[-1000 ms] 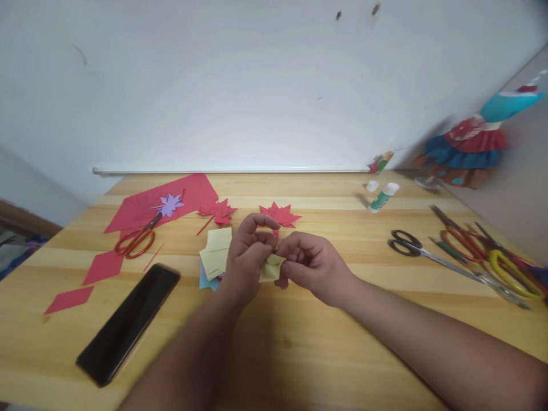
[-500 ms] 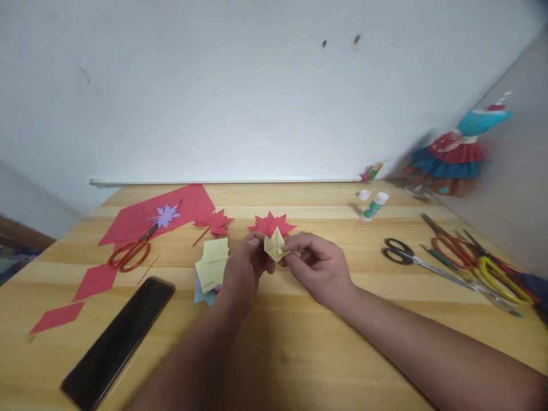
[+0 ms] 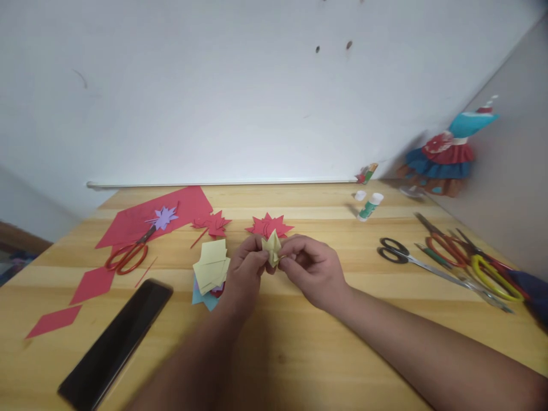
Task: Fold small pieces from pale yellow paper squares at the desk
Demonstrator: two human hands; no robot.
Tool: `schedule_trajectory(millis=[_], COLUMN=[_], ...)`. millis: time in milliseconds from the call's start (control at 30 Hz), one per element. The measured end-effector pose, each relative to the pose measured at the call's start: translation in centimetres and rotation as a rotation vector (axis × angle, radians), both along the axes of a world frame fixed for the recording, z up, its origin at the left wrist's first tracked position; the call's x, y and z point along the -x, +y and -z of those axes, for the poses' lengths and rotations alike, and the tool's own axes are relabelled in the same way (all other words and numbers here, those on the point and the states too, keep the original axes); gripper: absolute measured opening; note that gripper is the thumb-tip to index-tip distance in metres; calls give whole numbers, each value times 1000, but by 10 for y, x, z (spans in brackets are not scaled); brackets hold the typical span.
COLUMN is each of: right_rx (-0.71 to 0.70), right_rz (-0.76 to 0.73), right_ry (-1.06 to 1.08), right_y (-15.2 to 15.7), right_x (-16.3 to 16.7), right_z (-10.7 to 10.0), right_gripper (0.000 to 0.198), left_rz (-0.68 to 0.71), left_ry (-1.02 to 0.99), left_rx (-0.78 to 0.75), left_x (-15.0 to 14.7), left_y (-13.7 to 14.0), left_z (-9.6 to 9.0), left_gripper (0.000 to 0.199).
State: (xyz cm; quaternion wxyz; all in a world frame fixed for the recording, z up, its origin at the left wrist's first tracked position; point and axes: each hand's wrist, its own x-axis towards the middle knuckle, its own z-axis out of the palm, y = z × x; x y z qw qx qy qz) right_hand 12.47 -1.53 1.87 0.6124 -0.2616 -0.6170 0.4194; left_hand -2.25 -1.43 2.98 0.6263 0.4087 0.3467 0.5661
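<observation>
A folded pale-yellow paper (image 3: 273,245) is held over the worktop (image 3: 325,354), the left hand (image 3: 245,274) with its grip closed on the eight-o'clock side, the right hand (image 3: 315,269) pinching the four-o'clock edge. Red pointed cut-outs (image 3: 269,224) lie at twelve, yellow sheets (image 3: 212,265) near nine, black-handled scissors (image 3: 413,260) at three.

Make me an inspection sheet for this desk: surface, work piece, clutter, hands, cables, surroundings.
Surface: wooden tabletop, light-coloured.
Work piece: folded yellow paper, held above the tabletop.
Clutter: at left, black phone, purple paper cutout and yellow paper sheets; at right, glue stick and black-handled scissors.
Hands: left hand and right hand both pinch the folded yellow paper.
Cables: nothing seen.
Surroundings: white wall behind; tiered red-and-blue ornament at far right.
</observation>
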Motion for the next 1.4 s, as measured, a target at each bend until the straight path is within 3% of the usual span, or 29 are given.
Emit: schedule_trajectory(millis=[267, 533, 833, 1033, 1400], right_rx=[-114, -347, -318, -339, -358], right_rz=[56, 166, 160, 173, 264], right_ry=[-151, -334, -372, -375, -388], right_y=[-2, 0, -3, 0, -4], right_x=[-1, -3, -4, -4, -4], right_z=[-4, -4, -8, -4, -4], right_gripper=[18, 20, 15, 15, 14], left_rz=[4, 35, -39, 3, -132], left_ry=[64, 111, 175, 171, 154], left_rx=[-85, 6, -73, -42, -66], left_x=[2, -1, 3, 0, -5], left_y=[-1, 0, -1, -1, -6], left_z=[2, -2, 6, 2, 3], left_gripper=[8, 11, 9, 7, 11])
